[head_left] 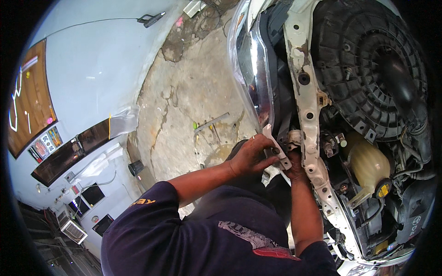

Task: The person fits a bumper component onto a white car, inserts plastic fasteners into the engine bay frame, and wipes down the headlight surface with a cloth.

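My left hand (pixel 258 152) reaches in from the lower left, fingers curled round a small white metal bracket (pixel 270 133) with holes, just below the clear headlight (pixel 258 78). My right hand (pixel 294 163) comes up from the bottom behind the bracket, beside a small metal fitting (pixel 294 138); its fingers are mostly hidden. Along the right of both hands runs the car's worn white metal front crossmember (pixel 308 101), with several holes in it.
Right of the crossmember sit a large round black ribbed housing (pixel 350 55) and a translucent yellowish reservoir (pixel 368 165). Tools (pixel 212 124) lie on the cracked concrete floor (pixel 179 92). A pale wall (pixel 92 64) with boards and a black-handled hose tool (pixel 149 19) are at left.
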Tool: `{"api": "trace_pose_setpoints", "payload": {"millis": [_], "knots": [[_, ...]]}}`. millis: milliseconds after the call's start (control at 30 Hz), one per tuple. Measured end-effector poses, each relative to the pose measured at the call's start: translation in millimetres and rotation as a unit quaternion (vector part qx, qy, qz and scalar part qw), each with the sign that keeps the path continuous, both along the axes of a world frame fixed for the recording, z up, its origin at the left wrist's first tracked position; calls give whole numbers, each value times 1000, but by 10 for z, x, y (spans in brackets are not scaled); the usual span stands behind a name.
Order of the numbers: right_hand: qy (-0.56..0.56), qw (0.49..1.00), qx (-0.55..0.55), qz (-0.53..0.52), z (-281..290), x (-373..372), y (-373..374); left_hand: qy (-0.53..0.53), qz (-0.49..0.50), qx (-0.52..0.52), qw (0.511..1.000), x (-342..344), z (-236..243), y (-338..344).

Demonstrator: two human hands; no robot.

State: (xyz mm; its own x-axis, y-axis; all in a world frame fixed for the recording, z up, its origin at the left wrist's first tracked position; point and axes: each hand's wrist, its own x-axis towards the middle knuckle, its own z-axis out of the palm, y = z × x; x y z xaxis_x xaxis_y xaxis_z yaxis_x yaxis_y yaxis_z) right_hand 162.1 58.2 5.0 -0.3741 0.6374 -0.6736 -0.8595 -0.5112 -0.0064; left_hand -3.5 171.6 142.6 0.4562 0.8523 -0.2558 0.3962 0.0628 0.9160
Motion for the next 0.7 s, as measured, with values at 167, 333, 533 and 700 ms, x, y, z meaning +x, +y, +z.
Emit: {"api": "trace_pose_setpoints", "payload": {"millis": [167, 333, 533, 700], "knots": [[-15, 1000, 5, 1, -14, 17, -30, 19, -1, 64, 998, 35, -5, -39], [10, 1000, -20, 18, 22, 56, -7, 20, -37, 106, 993, -28, -54, -74], [-35, 998, -38, 30, 99, 99, 23, 14, -12, 65, 998, 3, 58, -16], [-11, 999, -33, 30, 121, 115, 53, -3, 25, 77, 997, 34, -30, -81]]}}
